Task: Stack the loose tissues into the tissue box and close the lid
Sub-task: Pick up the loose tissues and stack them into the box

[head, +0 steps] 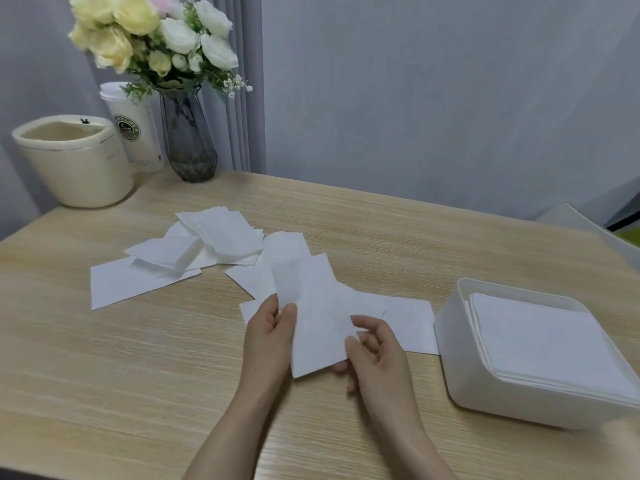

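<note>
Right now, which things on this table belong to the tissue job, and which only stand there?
Job: held tissue, loose tissues, tissue box, left hand, right hand.
Not part of it: flower vase, paper cup, cream container.

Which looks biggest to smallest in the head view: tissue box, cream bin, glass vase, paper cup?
1. tissue box, though nearest the camera
2. cream bin
3. glass vase and paper cup: alike, cup partly hidden
</note>
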{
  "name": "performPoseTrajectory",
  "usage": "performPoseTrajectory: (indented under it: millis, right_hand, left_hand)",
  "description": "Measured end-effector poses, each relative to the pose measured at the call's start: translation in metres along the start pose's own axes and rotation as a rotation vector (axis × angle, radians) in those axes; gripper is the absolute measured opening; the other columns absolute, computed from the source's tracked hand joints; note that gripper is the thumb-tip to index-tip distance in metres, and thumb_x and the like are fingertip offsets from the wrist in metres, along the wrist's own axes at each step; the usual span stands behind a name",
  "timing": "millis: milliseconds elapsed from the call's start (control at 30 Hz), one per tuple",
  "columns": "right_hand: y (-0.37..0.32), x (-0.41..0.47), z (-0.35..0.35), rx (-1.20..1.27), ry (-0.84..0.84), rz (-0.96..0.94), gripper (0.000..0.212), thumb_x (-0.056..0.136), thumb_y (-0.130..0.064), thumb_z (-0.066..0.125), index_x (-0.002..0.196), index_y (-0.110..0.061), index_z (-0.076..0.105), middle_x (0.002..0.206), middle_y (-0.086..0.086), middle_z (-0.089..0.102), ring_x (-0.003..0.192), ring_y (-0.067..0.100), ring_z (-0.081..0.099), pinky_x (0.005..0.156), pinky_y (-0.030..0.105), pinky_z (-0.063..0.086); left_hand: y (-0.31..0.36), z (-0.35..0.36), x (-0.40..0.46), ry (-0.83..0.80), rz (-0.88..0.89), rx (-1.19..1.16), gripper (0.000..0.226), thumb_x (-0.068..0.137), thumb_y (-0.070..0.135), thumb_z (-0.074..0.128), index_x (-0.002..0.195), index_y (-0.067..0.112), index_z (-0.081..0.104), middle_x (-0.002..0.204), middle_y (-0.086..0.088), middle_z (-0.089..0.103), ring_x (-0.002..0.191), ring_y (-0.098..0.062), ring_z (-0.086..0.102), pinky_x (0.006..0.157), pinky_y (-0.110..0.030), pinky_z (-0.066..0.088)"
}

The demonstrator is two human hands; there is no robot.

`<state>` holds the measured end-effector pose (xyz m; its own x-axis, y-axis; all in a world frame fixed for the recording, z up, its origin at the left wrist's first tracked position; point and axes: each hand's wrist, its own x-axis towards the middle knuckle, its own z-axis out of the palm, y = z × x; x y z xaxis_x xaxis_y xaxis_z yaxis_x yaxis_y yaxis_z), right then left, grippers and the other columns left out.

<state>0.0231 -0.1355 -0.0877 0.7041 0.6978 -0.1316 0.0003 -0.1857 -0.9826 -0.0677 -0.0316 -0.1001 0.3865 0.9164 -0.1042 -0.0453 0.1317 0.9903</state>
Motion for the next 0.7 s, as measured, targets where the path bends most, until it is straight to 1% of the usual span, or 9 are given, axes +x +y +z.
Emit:
performPoseTrajectory:
  millis: [67, 133, 200, 267, 300, 400, 500, 600, 700]
  right_hand:
    - [-0.001, 0.011, -0.007, -0.164, 0.043, -0.092, 0.018, 0.094, -0.017, 0.056, 0.109, -0.027, 0.058, 0.068, -0.013, 0.055, 0.058, 0.005, 0.050, 0.061, 0.020, 0.043]
    - [-0.002, 0.025, -0.015, -0.406, 0.067, -0.166, 0.022, 0.093, -0.024, 0.058, 0.114, -0.030, 0.055, 0.090, -0.022, 0.059, 0.068, 0.000, 0.052, 0.068, 0.018, 0.042]
    - [-0.004, 0.040, -0.020, -0.592, 0.063, -0.190, 0.033, 0.092, -0.027, 0.058, 0.124, -0.029, 0.050, 0.119, -0.017, 0.050, 0.089, 0.004, 0.054, 0.079, 0.024, 0.041]
    - [-0.005, 0.055, -0.022, -0.684, 0.041, -0.149, 0.043, 0.092, -0.031, 0.058, 0.132, -0.026, 0.045, 0.130, -0.012, 0.042, 0.110, 0.010, 0.052, 0.087, 0.029, 0.040]
    - [-0.006, 0.062, -0.023, -0.702, 0.033, -0.117, 0.046, 0.091, -0.033, 0.059, 0.134, -0.024, 0.043, 0.132, -0.010, 0.041, 0.115, 0.011, 0.051, 0.088, 0.030, 0.040]
    - [-0.008, 0.073, -0.023, -0.729, 0.024, -0.042, 0.050, 0.088, -0.036, 0.062, 0.133, -0.023, 0.045, 0.130, -0.007, 0.046, 0.111, 0.013, 0.053, 0.086, 0.031, 0.042]
    - [-0.008, 0.076, -0.023, -0.720, 0.021, -0.022, 0.044, 0.084, -0.034, 0.066, 0.124, -0.024, 0.050, 0.121, -0.010, 0.050, 0.105, 0.013, 0.053, 0.082, 0.030, 0.040]
    - [-0.009, 0.075, -0.023, -0.717, 0.020, -0.007, 0.030, 0.082, -0.034, 0.067, 0.109, -0.028, 0.055, 0.111, -0.015, 0.056, 0.103, 0.013, 0.055, 0.078, 0.031, 0.040]
    - [-0.009, 0.073, -0.024, -0.708, 0.022, -0.005, 0.008, 0.081, -0.033, 0.063, 0.082, -0.026, 0.059, 0.088, -0.009, 0.064, 0.085, 0.017, 0.059, 0.069, 0.033, 0.043]
  left_hand:
    - [-0.003, -0.005, 0.003, 0.053, 0.004, -0.017, 0.025, 0.100, 0.009, 0.048, 0.093, 0.019, 0.070, 0.086, -0.008, 0.073, 0.077, -0.018, 0.063, 0.070, -0.033, 0.045]
    - [-0.004, -0.009, 0.005, 0.089, -0.005, -0.040, 0.028, 0.100, 0.010, 0.048, 0.092, 0.022, 0.071, 0.092, -0.010, 0.073, 0.081, -0.022, 0.064, 0.073, -0.036, 0.046]
    - [-0.005, -0.010, 0.007, 0.104, -0.012, -0.049, 0.028, 0.100, 0.010, 0.048, 0.093, 0.024, 0.072, 0.094, -0.009, 0.073, 0.084, -0.023, 0.065, 0.075, -0.038, 0.047]
    - [-0.004, -0.009, 0.006, 0.107, -0.015, -0.032, 0.027, 0.101, 0.011, 0.049, 0.093, 0.024, 0.071, 0.091, -0.006, 0.073, 0.083, -0.022, 0.066, 0.076, -0.038, 0.048]
    - [-0.003, -0.009, 0.005, 0.106, -0.011, -0.021, 0.026, 0.101, 0.012, 0.049, 0.092, 0.024, 0.071, 0.089, -0.005, 0.073, 0.082, -0.021, 0.065, 0.075, -0.037, 0.048]
    - [-0.002, -0.008, 0.004, 0.113, -0.003, -0.002, 0.027, 0.100, 0.013, 0.049, 0.087, 0.023, 0.069, 0.084, -0.005, 0.070, 0.075, -0.017, 0.062, 0.070, -0.034, 0.045]
    - [-0.001, -0.007, 0.004, 0.114, 0.001, 0.009, 0.025, 0.100, 0.012, 0.049, 0.088, 0.020, 0.069, 0.081, -0.003, 0.069, 0.072, -0.014, 0.060, 0.068, -0.033, 0.044]
    - [-0.002, -0.007, 0.005, 0.114, 0.005, 0.018, 0.025, 0.101, 0.013, 0.049, 0.087, 0.019, 0.068, 0.080, -0.003, 0.068, 0.071, -0.014, 0.059, 0.068, -0.033, 0.043]
    - [-0.002, -0.007, 0.005, 0.123, 0.001, 0.011, 0.026, 0.100, 0.013, 0.049, 0.084, 0.020, 0.068, 0.078, -0.002, 0.067, 0.072, -0.015, 0.058, 0.069, -0.033, 0.043]
